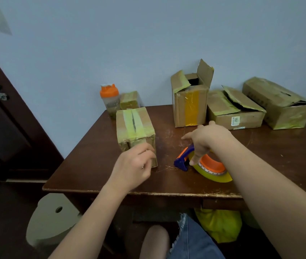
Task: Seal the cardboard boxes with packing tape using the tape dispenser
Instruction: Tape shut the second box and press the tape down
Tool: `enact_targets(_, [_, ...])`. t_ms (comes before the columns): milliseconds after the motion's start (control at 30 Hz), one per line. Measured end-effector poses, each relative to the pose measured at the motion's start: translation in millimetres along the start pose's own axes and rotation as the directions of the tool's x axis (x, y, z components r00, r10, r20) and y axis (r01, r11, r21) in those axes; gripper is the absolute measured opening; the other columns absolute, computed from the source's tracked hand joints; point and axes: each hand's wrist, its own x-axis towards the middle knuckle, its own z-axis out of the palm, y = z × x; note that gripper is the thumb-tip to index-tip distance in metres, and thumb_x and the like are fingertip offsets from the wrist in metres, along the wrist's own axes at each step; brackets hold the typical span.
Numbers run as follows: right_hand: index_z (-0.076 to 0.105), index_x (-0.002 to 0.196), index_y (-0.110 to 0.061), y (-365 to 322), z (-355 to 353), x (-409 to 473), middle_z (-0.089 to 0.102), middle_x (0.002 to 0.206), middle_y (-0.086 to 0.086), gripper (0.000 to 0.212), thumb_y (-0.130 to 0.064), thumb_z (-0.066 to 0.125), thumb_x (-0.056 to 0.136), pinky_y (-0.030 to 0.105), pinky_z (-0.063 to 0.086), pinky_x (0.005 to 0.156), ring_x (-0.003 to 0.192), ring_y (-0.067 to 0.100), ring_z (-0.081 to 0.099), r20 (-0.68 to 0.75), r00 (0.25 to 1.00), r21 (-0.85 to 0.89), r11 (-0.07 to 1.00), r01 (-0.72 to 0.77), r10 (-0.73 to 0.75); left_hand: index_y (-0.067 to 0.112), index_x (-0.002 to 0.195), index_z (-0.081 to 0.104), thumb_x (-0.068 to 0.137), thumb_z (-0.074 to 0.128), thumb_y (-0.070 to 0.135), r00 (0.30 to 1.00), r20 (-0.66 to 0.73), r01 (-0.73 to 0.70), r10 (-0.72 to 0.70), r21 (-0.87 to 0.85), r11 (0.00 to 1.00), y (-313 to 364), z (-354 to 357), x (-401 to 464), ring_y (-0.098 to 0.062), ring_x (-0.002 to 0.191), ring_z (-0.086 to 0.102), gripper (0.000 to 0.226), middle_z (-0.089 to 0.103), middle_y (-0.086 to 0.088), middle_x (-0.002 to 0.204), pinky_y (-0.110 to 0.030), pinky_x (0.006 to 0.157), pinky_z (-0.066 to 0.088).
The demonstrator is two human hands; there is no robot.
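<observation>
Now the left hand (132, 166), fingers curled, grips the small tape-striped cardboard box (135, 130); just right, the right hand (207, 140) spreads wide over the blue-and-orange tape dispenser (202, 164), thumb touching its yellow roll.

You have an orange-lidded shaker bottle (110, 99) at the table's (96, 165) far-left corner, a dark door (8, 113) left of it, and a yellow bag (221, 225) beneath.
</observation>
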Motion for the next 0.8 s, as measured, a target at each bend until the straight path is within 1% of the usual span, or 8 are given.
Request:
enact_targets(67, [0.022, 0.149, -0.045, -3.1, 2.9, 8.1, 0.037, 0.148, 0.002, 0.108, -0.061, 0.080, 0.060, 0.058, 0.040, 0.104, 0.134, 0.039, 0.036, 0.050, 0.999, 0.022, 1.000, -0.011, 0.010, 0.008, 0.080, 0.072, 0.086, 0.041, 0.014, 0.994, 0.085, 0.076, -0.074, -0.025, 0.997, -1.5, 8.6, -5.6, -0.013, 0.076, 0.064, 0.032, 0.067, -0.001, 0.090, -0.014, 0.063, 0.048])
enact_targets(133, [0.035, 0.146, -0.037, -3.7, 4.3, 10.0, 0.047, 0.138, 0.003, 0.094, -0.045, 0.082, 0.065, 0.051, 0.047, 0.099, 0.122, 0.034, 0.049, 0.046, 0.999, 0.033, 0.999, -0.011, 0.009, 0.011, 0.083, 0.072, 0.088, 0.043, 0.015, 0.981, 0.132, 0.149, -0.141, -0.051, 0.988, -6.0, 16.4, -9.8, -0.013, 0.080, 0.064, 0.030, 0.066, 0.001, 0.094, -0.026, 0.064, 0.056])
enact_targets(267, [0.050, 0.137, -0.025, -8.1, 4.1, -5.0, 0.054, 0.123, 0.005, 0.061, -0.017, 0.069, 0.079, 0.040, 0.049, 0.086, 0.113, 0.031, 0.054, -0.078, 0.994, -0.017, 0.997, -0.071, 0.070, 0.016, 0.086, 0.074, 0.088, 0.057, 0.000, 0.921, 0.243, 0.346, -0.305, -0.146, 0.927, 0.6, 22.7, -4.9, -0.009, 0.088, 0.063, 0.023, 0.068, 0.004, 0.094, -0.026, 0.080, 0.054])
enact_targets(367, [0.050, 0.137, -0.024, -10.0, 2.7, -9.0, 0.053, 0.117, 0.004, 0.056, -0.015, 0.063, 0.084, 0.042, 0.050, 0.090, 0.112, 0.031, 0.054, -0.062, 0.996, -0.026, 0.998, -0.062, 0.061, 0.023, 0.084, 0.072, 0.093, 0.053, -0.001, 0.735, 0.400, 0.671, -0.547, -0.316, 0.671, 14.8, 22.4, 5.1, -0.007, 0.075, 0.067, 0.032, 0.069, 0.005, 0.085, -0.021, 0.075, 0.055])
enact_targets(433, [0.049, 0.139, -0.025, -6.9, 1.0, -8.5, 0.054, 0.119, 0.003, 0.061, -0.011, 0.061, 0.081, 0.041, 0.051, 0.090, 0.109, 0.031, 0.056, -0.012, 0.999, -0.027, 0.998, -0.049, 0.049, 0.021, 0.084, 0.072, 0.096, 0.049, -0.001, 0.624, 0.490, 0.781, -0.608, -0.405, 0.476, 21.7, 23.7, 8.9, -0.010, 0.070, 0.070, 0.034, 0.070, 0.000, 0.087, -0.023, 0.069, 0.057])
enact_targets(533, [0.049, 0.139, -0.026, 1.2, 4.9, -5.2, 0.056, 0.117, 0.004, 0.072, -0.008, 0.059, 0.070, 0.042, 0.054, 0.089, 0.100, 0.030, 0.060, 0.024, 0.999, -0.059, 0.997, -0.047, 0.048, 0.017, 0.089, 0.071, 0.098, 0.048, 0.000, 0.515, 0.570, 0.852, -0.640, -0.422, 0.310, 24.9, 23.5, 10.1, -0.014, 0.072, 0.070, 0.030, 0.071, -0.005, 0.096, -0.024, 0.068, 0.058])
enact_targets(733, [0.055, 0.132, -0.029, 8.0, 16.0, -5.0, 0.059, 0.112, 0.001, 0.065, -0.013, 0.059, 0.069, 0.039, 0.055, 0.083, 0.094, 0.026, 0.061, -0.070, 0.997, 0.055, 0.998, -0.015, 0.019, 0.009, 0.112, 0.064, 0.099, 0.050, 0.005, 0.259, 0.757, 0.949, -0.600, -0.315, 0.012, 23.7, 30.2, 7.5, -0.022, 0.091, 0.071, 0.019, 0.068, -0.012, 0.107, -0.026, 0.076, 0.059])
enact_targets(800, [0.055, 0.131, -0.031, 7.3, 17.2, -7.2, 0.059, 0.112, 0.000, 0.064, -0.014, 0.060, 0.070, 0.039, 0.055, 0.082, 0.095, 0.026, 0.060, -0.096, 0.995, 0.070, 0.998, 0.004, 0.003, 0.007, 0.115, 0.062, 0.100, 0.050, 0.007, 0.210, 0.790, 0.938, -0.576, -0.329, -0.111, 23.6, 30.8, 8.4, -0.026, 0.095, 0.071, 0.019, 0.067, -0.016, 0.110, -0.028, 0.078, 0.060])
